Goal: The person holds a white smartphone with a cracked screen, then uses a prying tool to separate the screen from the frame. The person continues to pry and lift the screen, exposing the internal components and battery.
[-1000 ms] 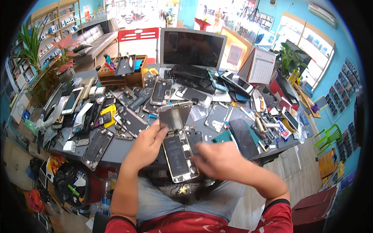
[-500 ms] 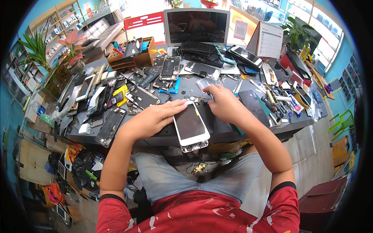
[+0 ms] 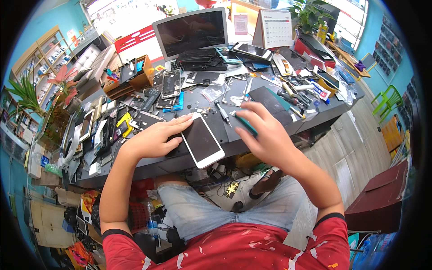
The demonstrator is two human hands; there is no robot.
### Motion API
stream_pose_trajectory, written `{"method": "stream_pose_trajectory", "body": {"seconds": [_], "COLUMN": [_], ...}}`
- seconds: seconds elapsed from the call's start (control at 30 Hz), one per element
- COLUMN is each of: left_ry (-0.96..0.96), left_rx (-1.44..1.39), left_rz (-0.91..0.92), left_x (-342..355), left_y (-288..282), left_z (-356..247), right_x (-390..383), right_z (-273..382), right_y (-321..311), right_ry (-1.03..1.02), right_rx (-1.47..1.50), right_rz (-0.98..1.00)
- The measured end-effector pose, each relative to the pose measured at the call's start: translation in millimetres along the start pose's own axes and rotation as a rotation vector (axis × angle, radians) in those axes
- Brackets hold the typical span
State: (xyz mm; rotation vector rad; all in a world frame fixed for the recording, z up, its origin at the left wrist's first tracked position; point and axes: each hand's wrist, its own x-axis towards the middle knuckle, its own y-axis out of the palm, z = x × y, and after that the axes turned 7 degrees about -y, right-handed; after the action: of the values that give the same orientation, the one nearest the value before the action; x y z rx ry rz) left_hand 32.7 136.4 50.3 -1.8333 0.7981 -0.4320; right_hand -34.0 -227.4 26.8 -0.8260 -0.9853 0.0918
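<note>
A white-framed smartphone (image 3: 202, 141) with a dark screen lies at a slant over the desk's front edge, its lower end jutting toward me. My left hand (image 3: 157, 135) rests on its upper left side, fingers stretched flat and thumb apart, beside the phone's left edge. To the phone's right, my right hand (image 3: 266, 134) hovers with its fingers spread and nothing in them. A screwdriver (image 3: 222, 112) with a grey and dark handle lies on the dark mat just beyond the phone, near the right hand's fingertips.
Opened phones and parts crowd the desk's left side around a yellow holder (image 3: 124, 124). A laptop (image 3: 191, 33) stands at the back, with a wooden organizer (image 3: 135, 78) to its left. A desk calendar (image 3: 275, 29) and several hand tools (image 3: 294, 96) are on the right.
The right hand has let go of the screwdriver and drawn back, opening. The phone's screen, earlier offset with inner parts showing at the lower end, now covers them. The view has turned right.
</note>
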Motion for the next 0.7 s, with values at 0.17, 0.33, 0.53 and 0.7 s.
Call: {"method": "stream_pose_trajectory", "body": {"seconds": [0.17,0.33,0.53,0.7], "left_ry": [-0.026,0.023,0.168,0.727], "left_rx": [-0.032,-0.037,0.182,-0.024], "left_rz": [-0.051,-0.146,-0.523,-0.45], "left_x": [-7.4,-10.8,-14.2,-51.4], "left_y": [10.2,22.2,25.7,104.2], "left_z": [-4.8,2.0,-49.1,-115.5], "right_x": [-124.6,-288.7,-354.5,-396.9], "right_z": [16.5,23.5,31.4,19.8], "right_y": [-48.9,-60.7,-60.7,-59.5], "right_ry": [0.081,0.446,0.489,0.597], "right_rx": [-0.104,-0.3,-0.257,-0.197], "right_rz": [0.082,0.306,0.441,0.582]}}
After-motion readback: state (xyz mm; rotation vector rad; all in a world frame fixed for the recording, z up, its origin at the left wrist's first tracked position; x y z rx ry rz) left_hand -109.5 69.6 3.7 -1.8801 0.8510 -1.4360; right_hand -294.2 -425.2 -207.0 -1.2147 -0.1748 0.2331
